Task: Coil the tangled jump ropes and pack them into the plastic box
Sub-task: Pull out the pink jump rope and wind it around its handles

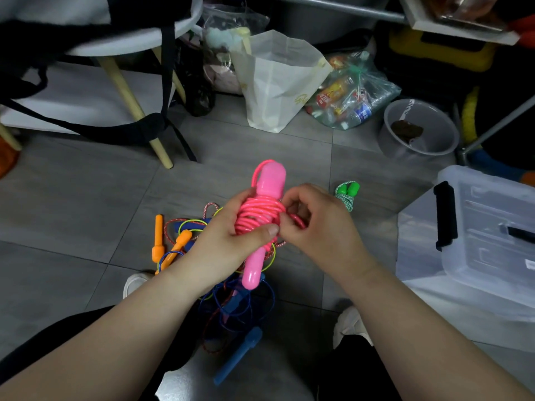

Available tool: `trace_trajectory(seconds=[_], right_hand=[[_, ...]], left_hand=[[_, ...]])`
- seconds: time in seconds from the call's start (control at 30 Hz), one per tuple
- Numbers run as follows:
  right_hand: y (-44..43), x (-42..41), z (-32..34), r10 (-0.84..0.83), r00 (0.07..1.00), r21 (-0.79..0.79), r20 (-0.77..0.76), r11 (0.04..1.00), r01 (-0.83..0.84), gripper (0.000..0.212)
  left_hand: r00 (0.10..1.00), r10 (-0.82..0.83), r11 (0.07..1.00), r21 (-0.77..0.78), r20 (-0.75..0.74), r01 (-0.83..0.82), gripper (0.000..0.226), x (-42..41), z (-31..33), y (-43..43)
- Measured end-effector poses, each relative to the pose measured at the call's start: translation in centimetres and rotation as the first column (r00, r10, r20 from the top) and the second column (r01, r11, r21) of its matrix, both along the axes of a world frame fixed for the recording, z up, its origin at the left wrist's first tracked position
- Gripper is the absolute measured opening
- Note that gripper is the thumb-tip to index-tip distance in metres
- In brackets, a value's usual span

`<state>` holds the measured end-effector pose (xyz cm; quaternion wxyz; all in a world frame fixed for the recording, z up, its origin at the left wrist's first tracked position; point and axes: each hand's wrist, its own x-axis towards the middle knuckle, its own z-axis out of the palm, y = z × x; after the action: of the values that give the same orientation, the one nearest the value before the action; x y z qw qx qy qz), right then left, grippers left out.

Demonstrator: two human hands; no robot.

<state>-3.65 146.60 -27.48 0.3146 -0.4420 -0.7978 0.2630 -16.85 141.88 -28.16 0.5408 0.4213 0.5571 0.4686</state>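
left hand [231,235] gripping coiled pink rope [260,215], right hand [315,224] pinching its loose end

Dim, even indoor light, soft shadows, wide-angle bending at edges, slight blur, bg possibly underexposed

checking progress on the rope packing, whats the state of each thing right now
pink jump rope: cord wound around its handles, held off the floor
left hand: gripping the pink bundle
right hand: pinching the cord's loose end
green jump rope: coiled, lying on the floor
orange and blue ropes: still tangled on the floor
plastic box: lid on
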Motion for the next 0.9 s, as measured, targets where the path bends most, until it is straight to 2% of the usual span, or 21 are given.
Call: trace_trajectory(seconds=[0.07, 0.1, 0.2, 0.3, 0.37, 0.43, 0.5, 0.63, 0.77, 0.87, 0.9], right_hand=[[0.1, 0.2, 0.0, -0.003, 1.0, -0.052, -0.023, 0.999, 0.002, 0.007], [0.3, 0.3, 0.0, 0.015, 0.998, -0.138, -0.058, 0.99, -0.022, 0.007], [0.8, 0.5, 0.3, 0.071, 0.97, -0.442, -0.232, 0.881, -0.171, 0.03], [0.8, 0.4, 0.4, 0.063, 0.947, -0.508, -0.314, 0.832, -0.223, 0.031], [0.5, 0.1, 0.3, 0.065, 0.953, -0.461, -0.296, 0.864, -0.202, 0.03], [0.2, -0.2, 0.2, 0.07, 0.982, -0.323, -0.176, 0.938, -0.125, 0.021], [0.0, -0.5, 0.4, 0.088, 0.995, -0.211, -0.043, 0.973, -0.095, 0.005], [0.1, -0.5, 1.1, 0.139, 0.983, -0.169, 0.119, 0.979, -0.118, 0.008], [0.1, -0.6, 1.2, 0.161, 0.976, -0.144, 0.144, 0.98, -0.14, 0.015], [0.0, -0.8, 0.8, 0.112, 0.988, -0.123, 0.108, 0.987, -0.098, 0.028], [-0.1, -0.8, 0.7, 0.094, 0.99, -0.143, 0.101, 0.987, -0.079, 0.025]], left_hand=[[1.0, 0.009, 1.0, -0.005, 0.027, -0.009, 0.044, 0.1, 0.1, 0.0], [0.999, 0.023, 1.0, -0.016, 0.037, -0.022, 0.037, 0.2, 0.2, 0.0], [0.987, 0.098, 0.991, -0.104, 0.131, -0.085, 0.027, 0.3, 0.3, 0.0], [0.963, 0.13, 0.984, -0.146, 0.237, -0.097, 0.026, 0.2, 0.4, -0.1], [0.959, 0.134, 0.984, -0.145, 0.248, -0.1, 0.025, 0.2, 0.5, 0.0], [0.952, 0.165, 0.978, -0.167, 0.257, -0.125, 0.019, 0.4, 0.4, 0.0], [0.95, 0.198, 0.969, -0.197, 0.241, -0.152, 0.01, 0.6, 0.1, -0.1], [0.972, 0.197, 0.965, -0.198, 0.125, -0.17, 0.005, 0.5, -0.1, -0.1], [0.988, 0.153, 0.98, -0.135, 0.024, -0.148, 0.017, 0.5, 0.5, -0.1], [0.988, 0.147, 0.975, -0.174, 0.046, -0.137, 0.019, 0.6, 1.0, -0.1], [0.987, 0.152, 0.973, -0.182, 0.055, -0.14, 0.019, 0.6, 1.0, 0.0]])
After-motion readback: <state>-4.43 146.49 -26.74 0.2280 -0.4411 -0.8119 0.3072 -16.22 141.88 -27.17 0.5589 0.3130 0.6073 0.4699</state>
